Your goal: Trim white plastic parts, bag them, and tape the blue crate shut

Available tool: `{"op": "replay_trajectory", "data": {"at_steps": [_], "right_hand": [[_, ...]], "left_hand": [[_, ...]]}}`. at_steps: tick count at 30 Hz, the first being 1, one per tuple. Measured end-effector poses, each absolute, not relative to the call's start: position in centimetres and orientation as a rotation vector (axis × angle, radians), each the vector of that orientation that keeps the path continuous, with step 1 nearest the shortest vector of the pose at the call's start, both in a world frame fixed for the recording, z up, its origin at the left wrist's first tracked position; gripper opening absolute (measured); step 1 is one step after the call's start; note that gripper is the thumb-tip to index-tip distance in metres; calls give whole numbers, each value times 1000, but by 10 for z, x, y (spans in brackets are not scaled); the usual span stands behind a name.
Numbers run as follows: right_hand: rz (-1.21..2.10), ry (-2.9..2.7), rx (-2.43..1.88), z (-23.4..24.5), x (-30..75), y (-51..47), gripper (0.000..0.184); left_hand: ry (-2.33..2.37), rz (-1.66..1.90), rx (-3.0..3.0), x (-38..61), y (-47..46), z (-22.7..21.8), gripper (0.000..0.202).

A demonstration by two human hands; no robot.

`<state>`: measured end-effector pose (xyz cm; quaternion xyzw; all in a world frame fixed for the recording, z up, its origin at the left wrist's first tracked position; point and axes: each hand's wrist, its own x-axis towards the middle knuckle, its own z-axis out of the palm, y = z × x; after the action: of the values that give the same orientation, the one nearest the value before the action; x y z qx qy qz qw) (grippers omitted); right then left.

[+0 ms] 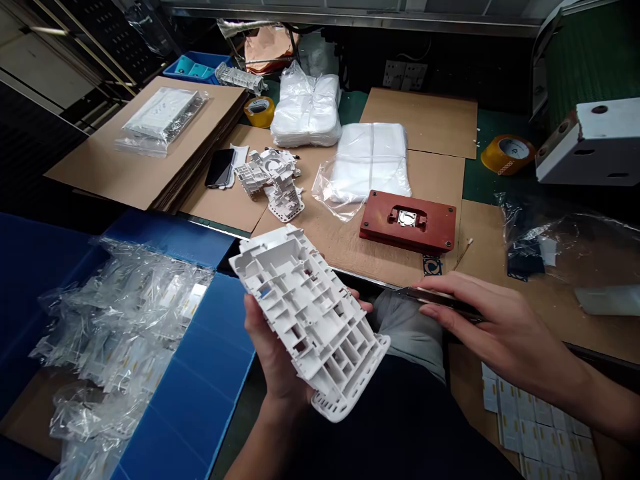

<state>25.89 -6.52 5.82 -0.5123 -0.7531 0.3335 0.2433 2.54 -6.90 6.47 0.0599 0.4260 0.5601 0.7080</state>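
My left hand [273, 353] grips a white moulded plastic housing [305, 310] from below, with its ribbed, compartmented side facing up. The fingers curl around its far edge and the thumb side is hidden beneath it. My right hand [505, 327] is at the right, holding a thin dark flat object [440, 301] between thumb and fingers. It is seen nearly edge-on, so I cannot tell exactly what it is. It points toward the housing, with a small gap between them.
A blue corrugated bin [200, 353] of clear-bagged parts is at left. Ahead on cardboard sheets [310, 227] lie a phone [220, 168], white plastic parts [270, 177], bagged white stacks [367, 163] and a red fixture block [407, 221]. Printed cards [540, 427] lie at lower right.
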Motion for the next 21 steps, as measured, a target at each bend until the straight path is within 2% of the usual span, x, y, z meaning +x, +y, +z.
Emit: {"op": "replay_trajectory", "data": {"at_steps": [6,9,14,18,21], "right_hand": [[964,-1950,-1403,57,248,-70,23],[1230,-1701,-1467,53,232,-75,23],[1696,-1196,-1286,31,206,-89,26],[1710,-935,-1259,7,191,-98,20],[1703,-593,-1185,-8,181,-101,28]], "left_hand": [[903,1251,71,23,-67,54,74],[843,1203,36,21,-68,48,73],[786,1147,14,18,-68,37,76],[833,1139,56,18,-66,30,85],[828,1091,14,17,-64,27,90]]}}
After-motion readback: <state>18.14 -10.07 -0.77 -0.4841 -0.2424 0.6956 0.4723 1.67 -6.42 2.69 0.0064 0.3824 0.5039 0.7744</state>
